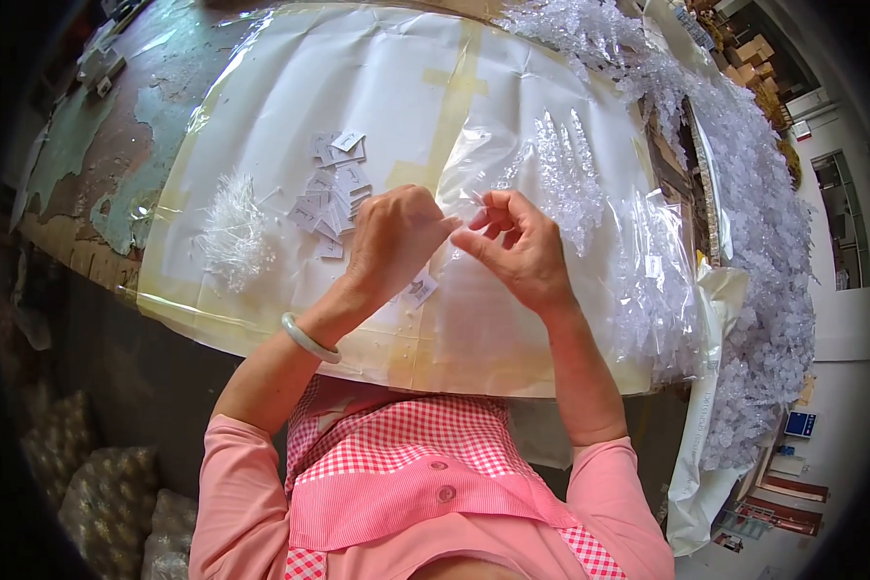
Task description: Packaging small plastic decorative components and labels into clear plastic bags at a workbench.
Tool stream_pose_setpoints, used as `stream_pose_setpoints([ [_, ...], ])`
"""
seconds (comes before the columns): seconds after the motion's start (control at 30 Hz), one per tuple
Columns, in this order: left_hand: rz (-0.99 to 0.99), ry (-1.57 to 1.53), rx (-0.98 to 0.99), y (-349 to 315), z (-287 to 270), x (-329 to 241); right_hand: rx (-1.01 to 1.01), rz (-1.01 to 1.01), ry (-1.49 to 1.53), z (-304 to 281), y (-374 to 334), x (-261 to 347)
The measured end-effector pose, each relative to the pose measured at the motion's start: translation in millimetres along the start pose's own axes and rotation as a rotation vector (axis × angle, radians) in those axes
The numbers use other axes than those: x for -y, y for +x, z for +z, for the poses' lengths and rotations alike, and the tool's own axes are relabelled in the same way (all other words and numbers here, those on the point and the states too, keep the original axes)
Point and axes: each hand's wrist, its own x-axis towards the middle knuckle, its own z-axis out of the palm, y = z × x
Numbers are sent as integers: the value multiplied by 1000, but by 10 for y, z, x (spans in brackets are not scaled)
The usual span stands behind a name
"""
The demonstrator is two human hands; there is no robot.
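Note:
My left hand and my right hand meet over the middle of the covered table, fingertips almost touching. The left fingers are closed, and whatever they hold is hidden. On the right, thumb and fingers pinch something too small or clear to make out. Glossy clear plastic shows just beyond the fingertips. Below the left hand is a small printed tag; I cannot tell whether it hangs or lies flat. Left of that hand, several white tags overlap in a loose pile. Farther left sits a heap of thin white plastic tag fasteners.
Clear icicle-like plastic pieces lie right of my hands, with bagged ones nearer the right edge. A large mass of clear plastic pieces runs down the right side. Yellowed tape crosses the white cover. Stuffed sacks stand lower left.

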Motion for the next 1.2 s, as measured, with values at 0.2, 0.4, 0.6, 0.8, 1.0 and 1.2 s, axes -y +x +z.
stream_pose_setpoints([
  [0.2,70,53,-13,15,49,-65,-129,42,298,116,2,-93],
  [0.4,195,-19,119,43,-49,-65,-195,-43,27,-7,16,-100],
  [0.6,262,-2,124,39,20,-139,-233,-262,-357,53,-39,-43],
  [0.8,264,33,127,-23,73,-232,-323,-364,-430,-11,-10,-154],
  [1.0,251,223,3,77,13,-168,-399,-369,-422,83,-28,-205],
  [1.2,378,194,108,-7,18,-283,-347,-377,-312,92,7,-211],
])
